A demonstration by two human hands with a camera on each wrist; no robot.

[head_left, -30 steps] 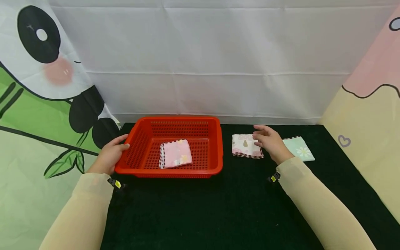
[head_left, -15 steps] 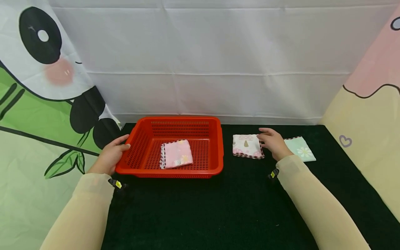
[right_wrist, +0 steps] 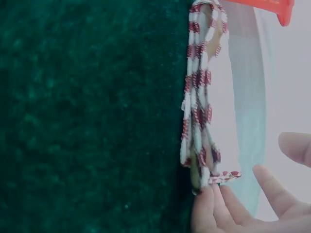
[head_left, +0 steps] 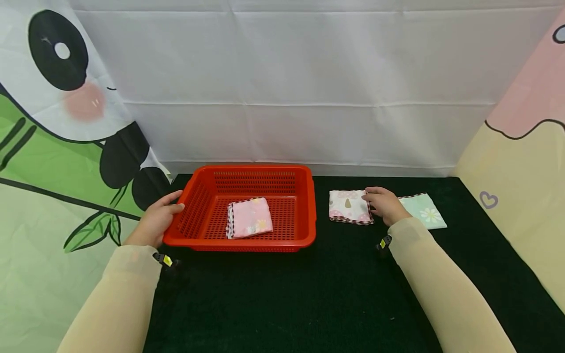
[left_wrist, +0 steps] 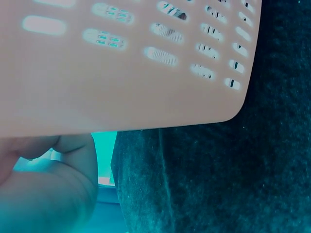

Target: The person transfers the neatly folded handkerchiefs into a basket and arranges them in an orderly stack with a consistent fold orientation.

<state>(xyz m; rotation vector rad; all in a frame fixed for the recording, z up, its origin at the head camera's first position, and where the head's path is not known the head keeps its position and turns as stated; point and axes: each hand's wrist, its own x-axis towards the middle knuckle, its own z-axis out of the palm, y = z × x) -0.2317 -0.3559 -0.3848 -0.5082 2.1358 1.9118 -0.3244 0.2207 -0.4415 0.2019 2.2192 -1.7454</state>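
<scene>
At the left side of a red plastic basket (head_left: 247,244), my left hand (head_left: 155,218) holds the rim with bent fingers. In the left wrist view, the hand (left_wrist: 53,179) lies against the edge of the perforated wall (left_wrist: 121,82). A folded pink handkerchief (head_left: 252,218) lies inside the basket. My right hand (head_left: 385,203) is at the right edge of a folded white handkerchief (head_left: 347,205) with a checked border. The right wrist view has the lower fingers (right_wrist: 206,208) touching the folded layers (right_wrist: 197,97), while thumb and index finger stay apart from the cloth.
A folded mint-green handkerchief (head_left: 425,211) with a daisy lies right of the right hand, partly hidden by it. Dark green cloth (head_left: 282,299) covers the table. A white curtain (head_left: 282,93) hangs behind, with printed cartoon drapes on both sides.
My right hand has lowered from above the white handkerchief to its right edge, and the fingers now touch it. The left hand and the basket stay in place.
</scene>
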